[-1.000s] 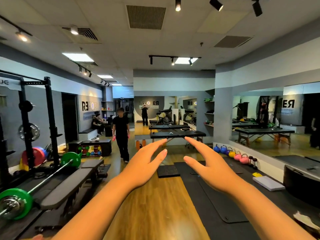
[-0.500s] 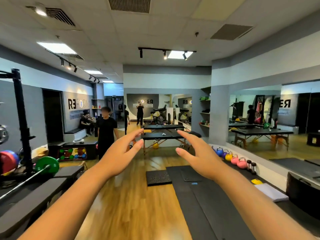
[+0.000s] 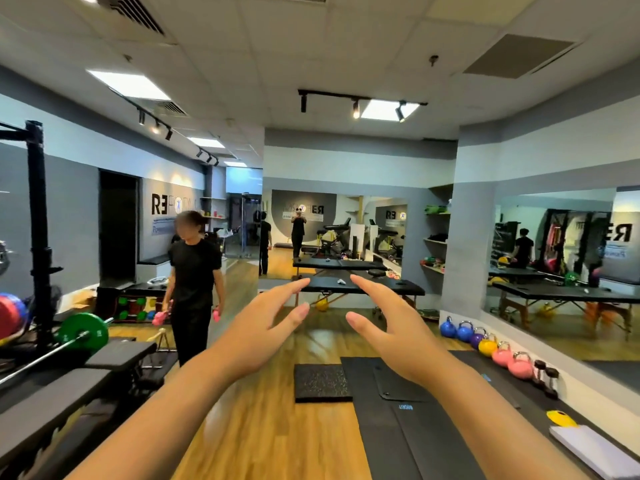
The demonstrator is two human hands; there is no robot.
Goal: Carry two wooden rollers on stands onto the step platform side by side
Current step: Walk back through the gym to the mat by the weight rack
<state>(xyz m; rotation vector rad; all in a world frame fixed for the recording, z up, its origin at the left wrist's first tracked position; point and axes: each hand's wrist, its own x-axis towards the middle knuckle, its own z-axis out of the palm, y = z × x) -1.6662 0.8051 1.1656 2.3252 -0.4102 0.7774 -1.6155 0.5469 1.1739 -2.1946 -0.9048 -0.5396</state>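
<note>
My left hand and my right hand are stretched out in front of me at chest height, palms facing each other, fingers apart, holding nothing. A small wooden frame-like piece stands on the floor at the left, past the bench and beside a person's legs; I cannot tell if it is a roller stand. No step platform is recognisable in the head view.
A person in black with pink dumbbells stands ahead on the left. Black benches and a barbell with a green plate fill the left side. Dark mats, a square black pad and kettlebells lie right. A massage table stands ahead.
The view has moved forward along the wooden floor. The person in black is nearer and larger. Both hands stay stretched out and open, slightly closer together.
</note>
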